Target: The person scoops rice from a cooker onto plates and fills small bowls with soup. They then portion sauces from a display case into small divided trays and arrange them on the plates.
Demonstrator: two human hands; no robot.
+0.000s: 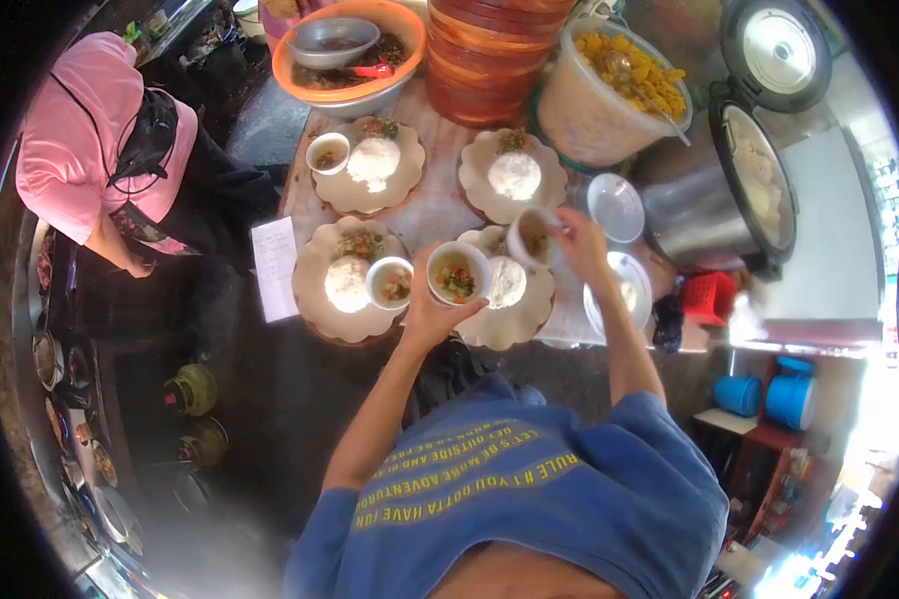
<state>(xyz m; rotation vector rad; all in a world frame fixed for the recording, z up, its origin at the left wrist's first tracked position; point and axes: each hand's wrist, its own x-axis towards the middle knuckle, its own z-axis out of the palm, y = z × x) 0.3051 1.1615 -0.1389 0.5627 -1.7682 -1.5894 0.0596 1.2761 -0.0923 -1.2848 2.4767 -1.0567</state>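
Note:
My left hand (436,317) is closed around a small white bowl (458,274) of clear soup with chopped vegetables. In my right hand (577,242) is another small white bowl (531,238) with some soup in it, tilted and gripped by its rim. Both bowls are above a scalloped, paper-lined plate (532,309) with a mound of rice (507,284). To the left, a similar plate (320,311) carries rice, chopped greens and a soup bowl (390,284). Farther back are two more such plates (354,196) (477,203), the left one with a soup bowl (328,154).
A tall stack of brown woven plates (494,60) stands at the back beside an orange basin (402,60). At right are a tub of yellow food (579,110), an open rice cooker (684,190) and clear dishes (616,208). A written paper (275,270) overhangs the left edge. A person in pink (80,140) stands left.

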